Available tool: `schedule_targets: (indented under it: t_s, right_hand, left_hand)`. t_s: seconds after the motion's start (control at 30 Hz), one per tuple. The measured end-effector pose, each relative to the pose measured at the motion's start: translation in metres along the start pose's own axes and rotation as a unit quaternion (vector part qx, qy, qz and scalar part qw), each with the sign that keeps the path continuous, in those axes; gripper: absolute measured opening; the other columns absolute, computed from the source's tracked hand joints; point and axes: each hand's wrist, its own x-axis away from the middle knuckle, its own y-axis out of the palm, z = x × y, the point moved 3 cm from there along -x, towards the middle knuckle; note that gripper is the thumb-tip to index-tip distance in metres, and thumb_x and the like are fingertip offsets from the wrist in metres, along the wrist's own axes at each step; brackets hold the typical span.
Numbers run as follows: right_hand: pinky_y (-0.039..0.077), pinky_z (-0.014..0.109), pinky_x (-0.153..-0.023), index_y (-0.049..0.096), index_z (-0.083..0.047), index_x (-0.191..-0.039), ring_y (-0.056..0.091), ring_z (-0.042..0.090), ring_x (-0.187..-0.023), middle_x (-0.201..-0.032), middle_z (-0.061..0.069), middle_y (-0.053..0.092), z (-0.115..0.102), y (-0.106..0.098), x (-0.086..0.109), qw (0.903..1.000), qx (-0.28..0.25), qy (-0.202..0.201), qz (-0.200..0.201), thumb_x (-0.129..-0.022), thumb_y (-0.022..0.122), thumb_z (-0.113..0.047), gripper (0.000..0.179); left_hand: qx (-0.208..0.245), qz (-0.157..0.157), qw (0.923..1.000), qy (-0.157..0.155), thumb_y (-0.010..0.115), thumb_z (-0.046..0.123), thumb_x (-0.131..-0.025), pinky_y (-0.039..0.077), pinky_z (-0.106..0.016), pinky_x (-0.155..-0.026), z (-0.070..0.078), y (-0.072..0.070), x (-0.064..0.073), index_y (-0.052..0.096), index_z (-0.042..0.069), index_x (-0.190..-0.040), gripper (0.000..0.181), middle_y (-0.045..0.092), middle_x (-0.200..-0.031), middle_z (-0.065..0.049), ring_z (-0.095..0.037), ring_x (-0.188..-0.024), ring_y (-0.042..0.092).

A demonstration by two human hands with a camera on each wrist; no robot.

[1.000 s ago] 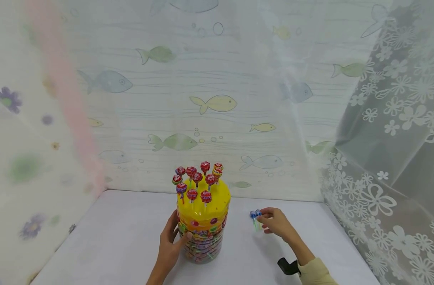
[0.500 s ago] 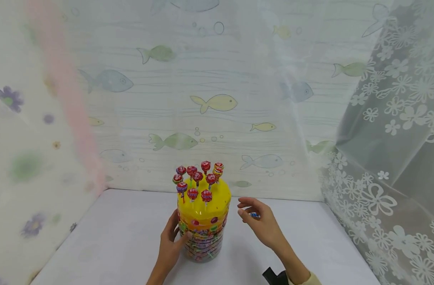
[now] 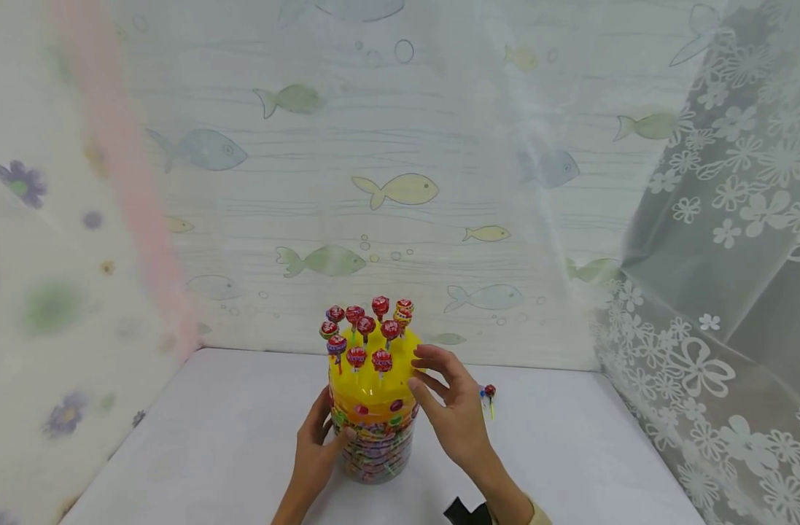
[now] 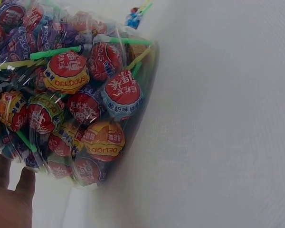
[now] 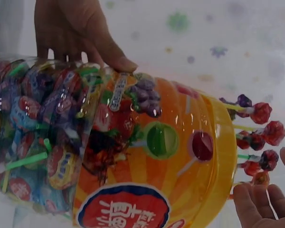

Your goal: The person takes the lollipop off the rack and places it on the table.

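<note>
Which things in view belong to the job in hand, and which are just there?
Job:
candy jar, gripped by left hand
yellow lid
lollipops standing in it
right hand, nearby
probably loose lollipops

Just there:
white table
fish-print backdrop
flowered sheeting

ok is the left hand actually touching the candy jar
Touching. The right wrist view shows it: the left hand has its thumb lying against the side of the candy jar, with no gap between them.

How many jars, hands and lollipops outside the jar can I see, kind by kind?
Jar: 1
Hands, a left hand and a right hand: 2
Lollipops standing on the yellow lid: 11
Lollipops visible on the table: 2
Total in view: 16
</note>
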Motion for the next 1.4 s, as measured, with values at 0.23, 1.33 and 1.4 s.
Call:
schedule_targets:
  t_s: [0.23,1.33,1.4]
  right_hand:
    - [0.051,0.03,-0.107,0.059,-0.005,-0.135,0.06,0.024,-0.127,-0.137,0.012,0.06,-0.003,0.015,-0.004,0.9994,-0.031,-0.011,-0.011,-0.096,0.068,-0.003,0.04]
    - [0.059,0.032,-0.095,0.069,-0.001,-0.119,0.068,0.019,-0.109,-0.116,0.014,0.068,-0.005,0.031,-0.013,0.9989,-0.043,-0.021,-0.004,-0.092,0.072,-0.001,0.027]
    - [0.061,0.031,-0.093,0.069,0.0,-0.119,0.07,0.019,-0.106,-0.114,0.016,0.069,-0.005,0.032,-0.013,0.9989,-0.041,-0.02,-0.009,-0.092,0.072,-0.001,0.027]
  left_hand:
    - [0.0,0.001,1.0,-0.004,0.07,0.016,-0.097,0.026,-0.061,-0.122,0.001,0.001,0.001,0.022,0.004,-0.161,0.08,0.026,-0.166,-0.018,-0.042,-0.152,0.027]
    - [-0.008,0.01,0.9999,-0.011,0.068,0.017,-0.099,0.027,-0.062,-0.122,-0.002,0.001,0.0,0.024,0.006,-0.161,0.077,0.027,-0.167,-0.016,-0.039,-0.153,0.026]
    - [-0.008,0.01,0.9999,-0.01,0.068,0.018,-0.099,0.027,-0.062,-0.122,-0.003,0.001,0.0,0.024,0.007,-0.161,0.077,0.026,-0.167,-0.016,-0.039,-0.153,0.026]
